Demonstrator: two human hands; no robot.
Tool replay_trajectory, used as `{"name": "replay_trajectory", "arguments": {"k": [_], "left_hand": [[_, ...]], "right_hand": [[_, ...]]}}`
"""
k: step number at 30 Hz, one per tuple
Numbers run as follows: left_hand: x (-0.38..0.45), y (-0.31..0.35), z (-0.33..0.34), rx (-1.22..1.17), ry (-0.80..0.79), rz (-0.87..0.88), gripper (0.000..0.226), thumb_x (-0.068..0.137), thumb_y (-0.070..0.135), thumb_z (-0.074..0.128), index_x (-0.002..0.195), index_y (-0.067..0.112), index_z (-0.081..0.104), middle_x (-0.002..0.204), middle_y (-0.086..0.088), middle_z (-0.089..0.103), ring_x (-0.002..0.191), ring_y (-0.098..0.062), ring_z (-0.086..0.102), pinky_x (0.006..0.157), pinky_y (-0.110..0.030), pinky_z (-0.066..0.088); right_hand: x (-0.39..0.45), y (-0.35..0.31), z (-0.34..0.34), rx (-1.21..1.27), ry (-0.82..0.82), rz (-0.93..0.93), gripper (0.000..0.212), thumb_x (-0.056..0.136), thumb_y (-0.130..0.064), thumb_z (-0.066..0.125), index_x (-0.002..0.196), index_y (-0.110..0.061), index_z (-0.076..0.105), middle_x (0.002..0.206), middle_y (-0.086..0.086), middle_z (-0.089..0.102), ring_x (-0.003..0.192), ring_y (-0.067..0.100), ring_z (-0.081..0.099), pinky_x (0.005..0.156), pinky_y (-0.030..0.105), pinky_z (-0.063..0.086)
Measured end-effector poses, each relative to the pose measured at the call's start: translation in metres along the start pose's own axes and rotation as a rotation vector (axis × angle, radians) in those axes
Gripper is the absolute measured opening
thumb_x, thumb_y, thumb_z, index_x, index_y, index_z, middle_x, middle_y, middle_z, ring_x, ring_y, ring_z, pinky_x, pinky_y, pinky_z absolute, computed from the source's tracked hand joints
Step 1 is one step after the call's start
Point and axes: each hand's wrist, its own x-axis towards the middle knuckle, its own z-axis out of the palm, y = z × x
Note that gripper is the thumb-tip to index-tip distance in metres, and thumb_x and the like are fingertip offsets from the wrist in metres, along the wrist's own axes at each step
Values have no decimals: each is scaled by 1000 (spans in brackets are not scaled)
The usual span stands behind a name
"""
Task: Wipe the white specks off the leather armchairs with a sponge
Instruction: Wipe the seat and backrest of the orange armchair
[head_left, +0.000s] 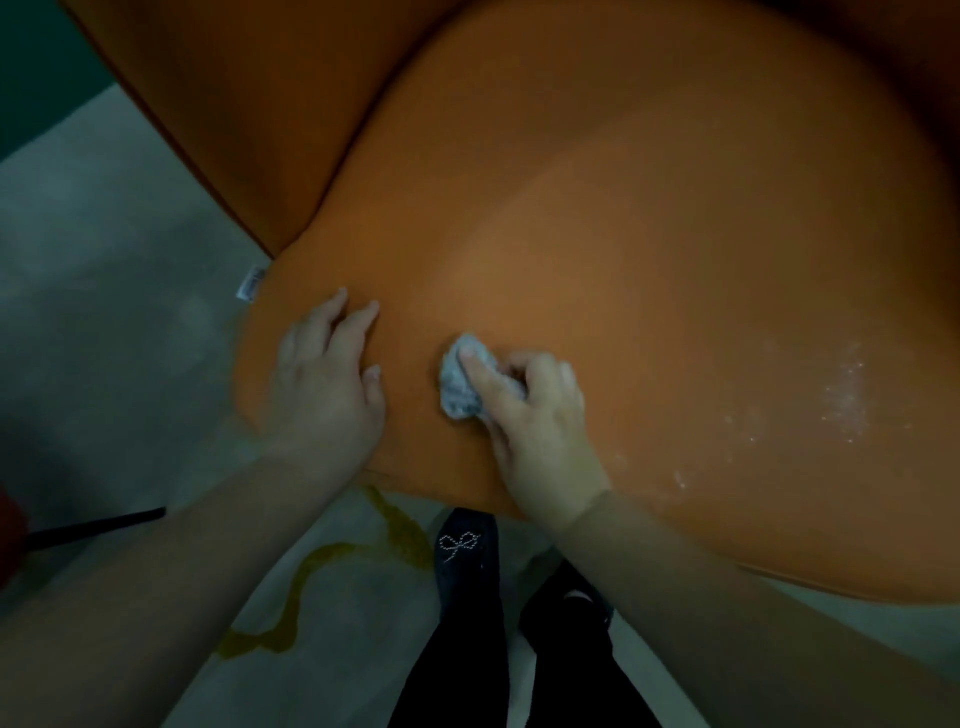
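Seen from above, looking down at an orange leather armchair (597, 234) filling most of the frame, its seat cushion bulging toward the viewer.

Right hand (530, 415) at lower centre, fingers curled round a crumpled pale sponge (460, 379), forefinger laid along the top, apparently to press it flat onto the leather for a firm wipe. Sponge touching the cushion near its front edge, just left of frame centre.

Left hand (324, 374) just beside it, to the left, lying open with fingers spread and straight on the cushion, holding nothing. Probably placed there to brace the soft cushion and steady the lean forward.

White specks (847, 395) clustered at middle right of the frame, well apart from the sponge, with a few more strung along the cushion's front edge at lower right. Leather under and around the sponge plain orange, with no specks visible there; wiping judged to be under way, with the right-hand patch not yet reached.

Small white tag (251, 282) hanging at the cushion's left corner. Pale floor (104, 312) at left. Below the cushion, light fabric with a yellow squiggle (332, 556) and a dark shoe (467, 556) with a beaded bow, at bottom centre. Slightly blurred and dim throughout.
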Motion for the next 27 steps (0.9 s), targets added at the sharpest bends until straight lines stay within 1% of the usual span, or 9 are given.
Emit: {"name": "replay_trajectory", "arguments": {"k": [2,3,7,9,14,18,22,25,27], "left_hand": [[-4,-3,-2,2,-35,-14,56,89,8,58,142,13,43,151,-10,32,134,-31,29,113,-37,19],[-6,-4,-5,13,-43,-19,56,90,9,57,143,14,42,151,-9,31,135,-30,28,113,-36,18],[-14,-12,-8,36,-50,-50,57,91,12,56,145,17,39,153,-7,28,137,-25,24,112,-30,13],[-18,-12,-9,14,-47,-38,57,91,10,56,145,15,38,153,-8,28,137,-26,24,111,-31,13],[-21,-13,-10,12,-50,-16,57,90,7,56,144,11,40,152,-11,30,137,-30,28,113,-37,19],[-21,-12,-10,28,-70,-12,57,91,11,57,145,11,38,153,-10,28,138,-29,25,115,-35,15],[-24,0,-4,24,-92,53,57,91,13,57,145,12,38,153,-8,28,139,-28,23,114,-38,17],[-27,16,3,23,-92,102,57,90,15,58,143,12,41,152,-8,31,137,-28,27,112,-45,26],[-29,28,9,17,-95,126,56,89,15,60,142,13,42,151,-7,32,137,-28,27,111,-48,29]], "right_hand": [[-18,17,-15,-80,-44,-153,54,76,2,73,126,-14,63,101,21,59,84,38,56,73,45,49],[-21,23,-24,-107,-55,-158,52,77,3,70,126,-14,63,99,22,59,83,39,56,73,46,49],[12,29,-30,-33,34,89,54,83,2,60,135,-15,54,107,22,49,95,38,46,82,52,45],[26,13,-14,-1,74,104,54,83,1,60,135,-14,54,109,22,49,97,39,45,84,52,43],[4,-31,22,59,-7,-78,58,77,2,70,130,-17,60,105,18,56,86,36,51,74,43,46],[-34,4,5,-70,-94,-203,65,70,4,77,129,-19,61,104,18,58,91,31,48,75,39,43],[-45,52,-31,-92,71,33,49,84,1,58,132,-11,56,101,25,53,88,41,52,74,46,45],[-44,51,-38,-100,215,212,58,79,7,64,134,-7,54,104,28,50,93,44,48,80,47,44],[-45,33,-27,-98,212,198,62,73,8,67,133,-5,55,102,29,53,90,44,51,79,44,44]]}}
